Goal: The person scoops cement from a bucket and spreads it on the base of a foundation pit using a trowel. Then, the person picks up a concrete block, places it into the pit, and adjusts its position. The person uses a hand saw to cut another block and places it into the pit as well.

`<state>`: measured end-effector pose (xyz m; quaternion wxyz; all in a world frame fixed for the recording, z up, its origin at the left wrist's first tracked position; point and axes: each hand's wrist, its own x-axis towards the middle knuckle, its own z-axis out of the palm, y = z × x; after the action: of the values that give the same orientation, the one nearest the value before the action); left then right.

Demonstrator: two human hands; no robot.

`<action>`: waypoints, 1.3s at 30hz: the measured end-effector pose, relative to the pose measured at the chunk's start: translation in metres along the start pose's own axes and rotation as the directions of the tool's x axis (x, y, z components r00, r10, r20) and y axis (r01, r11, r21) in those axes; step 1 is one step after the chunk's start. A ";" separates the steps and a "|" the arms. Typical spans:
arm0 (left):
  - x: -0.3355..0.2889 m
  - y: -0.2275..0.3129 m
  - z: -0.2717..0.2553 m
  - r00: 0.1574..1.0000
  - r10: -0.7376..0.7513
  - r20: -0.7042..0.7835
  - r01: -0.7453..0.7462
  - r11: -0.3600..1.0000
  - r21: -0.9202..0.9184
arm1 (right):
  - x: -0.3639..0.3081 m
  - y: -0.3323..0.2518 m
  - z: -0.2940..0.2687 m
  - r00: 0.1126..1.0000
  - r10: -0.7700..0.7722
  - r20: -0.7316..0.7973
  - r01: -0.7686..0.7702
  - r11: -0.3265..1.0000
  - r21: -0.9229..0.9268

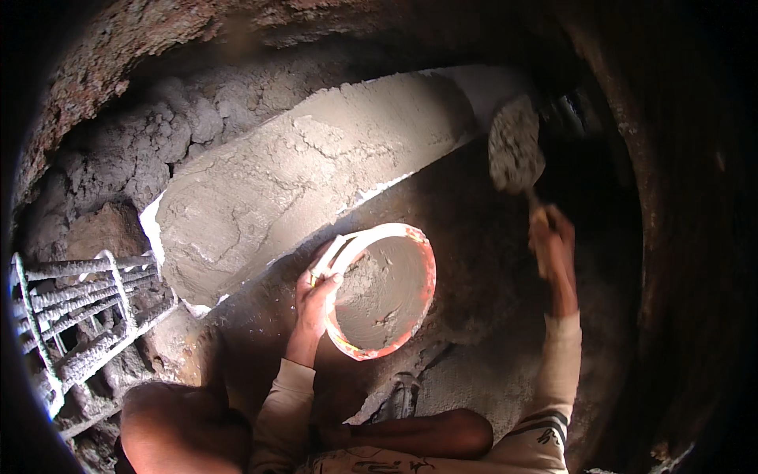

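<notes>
My left hand (314, 299) is closed round the left rim of a round orange basin (431, 276), tilted so its inside shows. Wet grey mortar (385, 296) coats its bottom. Farther right, my right hand (555, 243) grips the handle of a trowel (540, 215). A lump of wet mortar (515, 146) covers the trowel's blade, which points away from me beside the far right end of a long bed of mortar (292, 170). That bed has a rough, partly smoothed top and runs from near left to far right.
White lining (153, 229) shows along the bed's edges. On the left, a cage of steel bars (87, 304) crusted with mortar juts toward the bed. Lumpy grey earth (189, 118) lies behind it. A dark earth wall (632, 158) curves round the right. My bent knees are at the lower edge.
</notes>
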<state>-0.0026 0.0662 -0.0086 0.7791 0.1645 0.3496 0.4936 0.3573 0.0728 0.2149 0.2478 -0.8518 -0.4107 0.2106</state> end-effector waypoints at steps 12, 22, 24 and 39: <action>0.007 0.001 0.002 1.000 0.013 0.018 -0.013 1.000 -0.023 | 0.212 0.017 -0.015 0.999 -0.024 -0.047 0.022 0.999 -0.038; 0.011 0.000 -0.005 0.999 0.003 0.053 -0.002 1.000 -0.004 | 0.183 -0.068 0.023 0.916 0.066 0.396 0.021 0.977 -0.210; 0.011 -0.010 -0.019 1.000 -0.006 -0.001 0.006 0.998 0.057 | 0.214 -0.048 0.030 0.944 -0.128 0.303 0.234 0.910 -0.343; 0.009 -0.011 -0.015 0.995 0.013 0.096 -0.029 0.985 0.173 | -0.036 0.009 -0.015 0.961 0.013 0.275 0.026 0.990 -0.138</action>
<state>-0.0036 0.0674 -0.0290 0.7722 0.2586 0.3525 0.4610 0.3505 0.0358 0.2273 0.1283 -0.8282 -0.4579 0.2967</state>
